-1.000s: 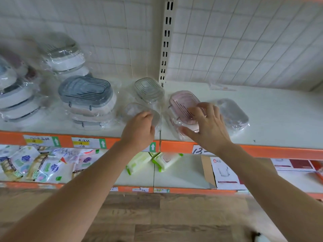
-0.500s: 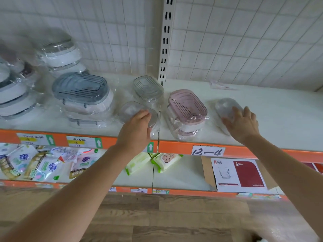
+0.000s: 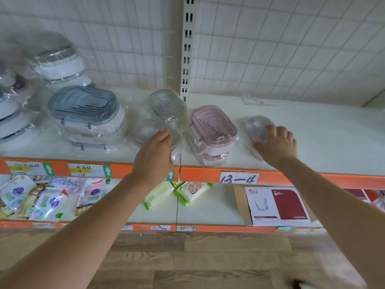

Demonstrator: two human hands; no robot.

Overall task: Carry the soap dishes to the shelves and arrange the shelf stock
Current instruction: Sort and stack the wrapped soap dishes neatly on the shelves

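The tag (image 3: 239, 177) on the orange shelf edge (image 3: 291, 177) reads "13—4"; the handwritten price labels (image 3: 89, 170) further left carry green arrows, but I cannot read their writing. On the lower shelf a box (image 3: 277, 205) says "6 PCS", beside wipe packs (image 3: 192, 190). My left hand (image 3: 155, 155) pinches the near rim of a clear soap dish (image 3: 145, 132) wrapped in plastic on the upper shelf. My right hand (image 3: 276, 143) curls over another clear wrapped dish (image 3: 257, 127). Between them stands a pink dish stack (image 3: 213, 126); a grey dish (image 3: 166, 103) sits behind, and a blue-grey stack (image 3: 83, 107) to the left.
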